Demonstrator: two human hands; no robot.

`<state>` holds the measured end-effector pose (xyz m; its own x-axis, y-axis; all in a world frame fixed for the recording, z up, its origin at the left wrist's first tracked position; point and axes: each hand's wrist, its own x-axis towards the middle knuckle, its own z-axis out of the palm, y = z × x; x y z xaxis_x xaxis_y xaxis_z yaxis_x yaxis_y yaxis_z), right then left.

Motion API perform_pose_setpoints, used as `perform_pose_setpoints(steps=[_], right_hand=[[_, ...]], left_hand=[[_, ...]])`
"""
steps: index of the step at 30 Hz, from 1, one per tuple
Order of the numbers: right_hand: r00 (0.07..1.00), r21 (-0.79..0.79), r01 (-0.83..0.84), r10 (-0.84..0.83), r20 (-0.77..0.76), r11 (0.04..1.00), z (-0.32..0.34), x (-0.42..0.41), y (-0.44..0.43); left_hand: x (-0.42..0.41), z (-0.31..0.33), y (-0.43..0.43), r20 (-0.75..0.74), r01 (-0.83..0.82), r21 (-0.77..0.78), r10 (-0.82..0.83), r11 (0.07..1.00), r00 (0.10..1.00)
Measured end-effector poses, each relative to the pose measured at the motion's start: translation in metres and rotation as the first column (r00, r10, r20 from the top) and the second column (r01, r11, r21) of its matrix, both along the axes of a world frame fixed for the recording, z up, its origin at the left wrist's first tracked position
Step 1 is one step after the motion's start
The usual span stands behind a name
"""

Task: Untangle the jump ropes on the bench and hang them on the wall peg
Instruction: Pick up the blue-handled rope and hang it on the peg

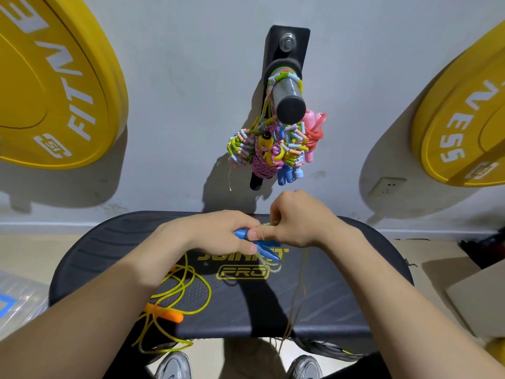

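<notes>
Nearest to us, below the front edge of the bench, we see two grey sneakers [175, 365]. The black padded bench with the yellow "PRO" print [341, 291] fills the middle of the view.

On the left half of the bench lies a translucent yellow jump rope [188, 283] in loose loops. Some of them spill over the front edge. Its orange plastic handle [166, 313] rests near that edge, with its long axis slanting from the bench's left side towards the near right.

A pale thin cord [297, 302] hangs over the right half of the bench and drops straight past its front edge.

Above the far half of the bench, both hands meet with thumbs touching. The left hand [218, 233] is clenched round a pair of blue plastic jump-rope handles [266, 248]. These are held side by side just above the printed lettering. Their long axes slant from far left to near right, and the tapered ends point right and towards us.

The right hand [297, 222] has its fingers curled on a small coil of the pale cord, close to the handles.

Beyond the bench's far edge, high on the grey wall, a black-capped grey metal wall peg [287, 91] juts out towards us. A bundle of beaded, pink and blue jump ropes [267, 149] hangs from it. To either side of the bench the wall carries a round yellow weight plate: one on the left [54, 77], one on the right [464, 132]. A white wall socket [386, 185] sits low, past the bench's far right corner.
</notes>
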<state>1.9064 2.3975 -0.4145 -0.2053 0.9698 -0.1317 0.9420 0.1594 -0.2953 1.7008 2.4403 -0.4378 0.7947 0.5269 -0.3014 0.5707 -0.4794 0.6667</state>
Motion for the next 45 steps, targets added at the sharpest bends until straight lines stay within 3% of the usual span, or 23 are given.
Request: perform_pose_setpoints(steps=[2, 5, 7, 9, 14, 17, 19, 22, 24, 28, 32, 34, 36, 39, 42, 45], right_hand=[[0.949, -0.069, 0.060, -0.078, -0.305, 0.996, -0.002, 0.011, 0.001], [0.647, -0.230, 0.054, -0.209, -0.733, 0.972, -0.006, 0.023, 0.004], [0.496, -0.240, 0.059, -0.237, -0.835, 0.969, -0.007, 0.028, 0.005], [0.452, -0.237, 0.082, -0.248, -0.857, 0.968, -0.010, 0.029, 0.006], [0.489, -0.121, 0.190, -0.201, -0.849, 0.974, -0.015, 0.021, 0.013], [0.480, -0.035, 0.162, -0.110, -0.871, 0.986, -0.014, 0.013, 0.013], [0.537, -0.054, 0.108, -0.104, -0.837, 0.993, -0.015, 0.007, 0.012], [0.736, -0.160, -0.015, -0.097, -0.670, 0.987, -0.017, 0.003, 0.008], [0.859, -0.173, -0.116, 0.011, -0.512, 0.978, -0.014, 0.000, 0.004], [0.943, 0.094, -0.214, 0.231, -0.241, 0.972, -0.001, -0.003, 0.000], [0.964, 0.356, -0.018, 0.111, -0.241, 0.934, 0.005, 0.004, -0.001], [0.954, 0.403, 0.112, 0.016, -0.301, 0.908, 0.002, 0.009, -0.001], [0.884, 0.330, 0.233, -0.058, -0.465, 0.915, -0.001, 0.016, 0.003], [0.623, 0.053, 0.292, -0.148, -0.768, 0.955, -0.006, 0.024, 0.009], [0.473, -0.093, 0.269, -0.215, -0.854, 0.959, -0.010, 0.034, 0.013], [0.446, -0.185, 0.225, -0.270, -0.853, 0.957, -0.016, 0.042, 0.015]], left_hand=[[-0.001, 0.004, 0.000, 0.119, -0.002, -0.114, 0.016, 0.993, 0.993], [0.001, 0.015, 0.002, 0.280, -0.042, -0.239, 0.110, 0.970, 0.954], [0.004, 0.020, 0.004, 0.390, -0.091, -0.330, 0.224, 0.940, 0.893], [0.006, 0.021, 0.006, 0.445, -0.151, -0.413, 0.344, 0.898, 0.827], [0.009, 0.016, 0.012, 0.514, -0.338, -0.390, 0.507, 0.857, 0.692], [0.012, 0.016, 0.018, 0.590, -0.278, -0.478, 0.539, 0.833, 0.601], [0.009, 0.015, 0.021, 0.604, -0.333, -0.444, 0.552, 0.832, 0.574], [-0.004, 0.009, 0.025, 0.459, -0.576, -0.023, 0.520, 0.817, 0.720], [-0.010, 0.002, 0.027, 0.353, -0.575, 0.168, 0.495, 0.801, 0.794], [-0.012, -0.004, 0.025, 0.281, -0.426, 0.238, 0.358, 0.873, 0.891], [-0.012, 0.000, 0.025, 0.252, -0.295, 0.239, 0.234, 0.925, 0.939], [-0.012, 0.002, 0.025, 0.277, -0.265, 0.112, 0.226, 0.958, 0.934], [-0.010, 0.005, 0.022, 0.332, -0.240, -0.069, 0.250, 0.968, 0.910], [-0.006, 0.011, 0.019, 0.443, -0.170, -0.243, 0.265, 0.955, 0.857], [-0.007, 0.019, 0.018, 0.514, -0.074, -0.284, 0.217, 0.956, 0.830], [-0.008, 0.021, 0.017, 0.583, -0.030, -0.357, 0.247, 0.934, 0.774]])
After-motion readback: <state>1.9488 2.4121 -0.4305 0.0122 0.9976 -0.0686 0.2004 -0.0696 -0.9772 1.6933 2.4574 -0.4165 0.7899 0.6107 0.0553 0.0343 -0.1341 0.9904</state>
